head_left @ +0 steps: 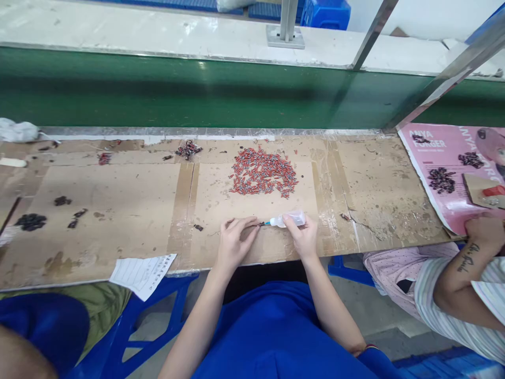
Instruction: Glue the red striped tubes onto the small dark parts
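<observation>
My left hand (233, 239) pinches a tiny dark part (260, 224) between thumb and fingers, just above the cardboard-covered bench (118, 210). My right hand (302, 234) grips a small clear squeeze bottle (290, 218) lying sideways, with its blue nozzle tip touching that part. A heap of small red and grey parts (263, 178) lies on the cardboard just beyond both hands.
Small dark piles (30, 221) and scattered bits sit at the left. A white paper sheet (142, 272) hangs over the front edge. A green conveyor belt (197, 89) runs behind the bench. At the right, another person's forearm (465, 268) rests by a pink poster (445, 173) with dark parts.
</observation>
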`<state>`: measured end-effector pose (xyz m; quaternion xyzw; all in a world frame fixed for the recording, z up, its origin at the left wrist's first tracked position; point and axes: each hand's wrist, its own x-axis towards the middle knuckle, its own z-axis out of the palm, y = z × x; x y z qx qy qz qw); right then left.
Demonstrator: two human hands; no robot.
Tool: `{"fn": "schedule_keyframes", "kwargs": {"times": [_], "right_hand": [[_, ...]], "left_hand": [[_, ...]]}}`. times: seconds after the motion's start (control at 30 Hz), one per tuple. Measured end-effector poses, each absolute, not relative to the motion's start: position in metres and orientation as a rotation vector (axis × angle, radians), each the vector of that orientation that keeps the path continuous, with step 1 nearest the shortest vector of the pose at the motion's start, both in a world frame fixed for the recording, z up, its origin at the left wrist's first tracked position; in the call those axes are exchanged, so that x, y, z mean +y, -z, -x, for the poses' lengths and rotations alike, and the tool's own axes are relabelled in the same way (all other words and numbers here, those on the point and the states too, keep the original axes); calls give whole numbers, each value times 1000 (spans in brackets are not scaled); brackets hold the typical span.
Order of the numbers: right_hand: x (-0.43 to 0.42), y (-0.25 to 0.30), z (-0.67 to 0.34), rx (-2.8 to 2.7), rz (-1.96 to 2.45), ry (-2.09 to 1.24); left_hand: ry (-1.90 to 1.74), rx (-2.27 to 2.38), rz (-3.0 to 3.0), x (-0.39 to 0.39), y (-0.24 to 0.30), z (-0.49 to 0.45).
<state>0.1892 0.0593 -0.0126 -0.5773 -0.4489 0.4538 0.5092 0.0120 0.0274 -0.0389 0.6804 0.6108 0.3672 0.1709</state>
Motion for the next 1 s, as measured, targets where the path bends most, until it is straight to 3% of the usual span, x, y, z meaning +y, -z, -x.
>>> {"fn": "schedule_keyframes", "kwargs": {"times": [1.0], "right_hand": [[60,15,-189,-1114,1403,-1088]], "left_hand": [[-1048,1754,-1937,27,41,-13]]}}
